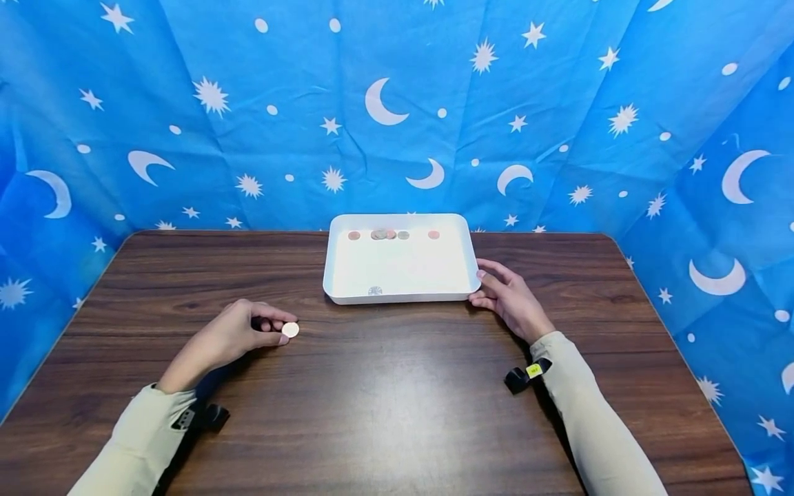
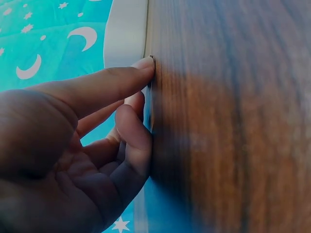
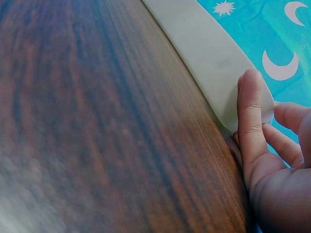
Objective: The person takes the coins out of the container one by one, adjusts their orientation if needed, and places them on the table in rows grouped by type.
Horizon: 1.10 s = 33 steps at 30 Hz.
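Note:
At the left of the table my left hand (image 1: 232, 334) pinches a shiny pale coin (image 1: 290, 329) at its fingertips, low against the wood. From the left wrist view only a thin edge of that coin shows under the thumb (image 2: 145, 64). A white rectangular tray (image 1: 403, 299) lies at the back middle of the table. My right hand (image 1: 510, 301) grips its front right corner, the thumb (image 3: 250, 102) on the front wall and fingers round the side. Inside the tray, several copper and silver coins (image 1: 433, 235) lie along the far side, and one silver coin (image 1: 375, 291) lies near the front wall.
The dark wood table (image 1: 397, 399) reaches back to a blue cloth (image 1: 298, 89) with white moons and stars, which also hangs at both sides. Black straps with small devices (image 1: 526, 375) sit at both wrists, over pale sleeves.

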{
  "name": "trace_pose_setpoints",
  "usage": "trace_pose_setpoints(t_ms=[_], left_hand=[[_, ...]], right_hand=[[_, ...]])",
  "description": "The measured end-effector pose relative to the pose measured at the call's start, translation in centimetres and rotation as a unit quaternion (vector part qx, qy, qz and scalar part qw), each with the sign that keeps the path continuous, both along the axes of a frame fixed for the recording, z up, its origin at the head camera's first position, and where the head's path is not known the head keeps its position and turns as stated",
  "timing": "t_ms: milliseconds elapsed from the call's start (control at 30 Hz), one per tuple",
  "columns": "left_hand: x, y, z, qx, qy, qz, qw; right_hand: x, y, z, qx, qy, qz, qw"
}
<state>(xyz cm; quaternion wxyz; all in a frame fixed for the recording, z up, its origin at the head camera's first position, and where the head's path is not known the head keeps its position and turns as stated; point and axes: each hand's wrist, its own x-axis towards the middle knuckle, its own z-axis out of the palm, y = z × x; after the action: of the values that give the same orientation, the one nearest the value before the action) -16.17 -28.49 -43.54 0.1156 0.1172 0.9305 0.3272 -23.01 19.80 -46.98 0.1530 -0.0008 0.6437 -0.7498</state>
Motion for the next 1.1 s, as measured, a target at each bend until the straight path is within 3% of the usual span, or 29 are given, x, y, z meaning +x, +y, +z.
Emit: trace_pose_setpoints(t_ms=[267,667,900,1100], left_hand=[[-0.1,0.6,0.4,-0.013,-0.010,0.023,0.9996],[-0.5,1.1,1.2,-0.016,-0.006,0.003,0.9998],[-1.2,2.5,2.9,0.022,0.033,0.003,0.9992],[-3.0,5.0,4.7,0.038,0.045,0.001,0.9983]], right_hand=[[-0.7,0.1,0.5,-0.008,-0.006,0.008,1.000],[-1.7,0.3,0.5,-0.006,-0.011,0.019,1.000],[-1.7,0.3,0.6,-0.008,-0.012,0.021,1.000],[-1.6,0.3,0.6,-0.013,-0.013,0.018,1.000]])
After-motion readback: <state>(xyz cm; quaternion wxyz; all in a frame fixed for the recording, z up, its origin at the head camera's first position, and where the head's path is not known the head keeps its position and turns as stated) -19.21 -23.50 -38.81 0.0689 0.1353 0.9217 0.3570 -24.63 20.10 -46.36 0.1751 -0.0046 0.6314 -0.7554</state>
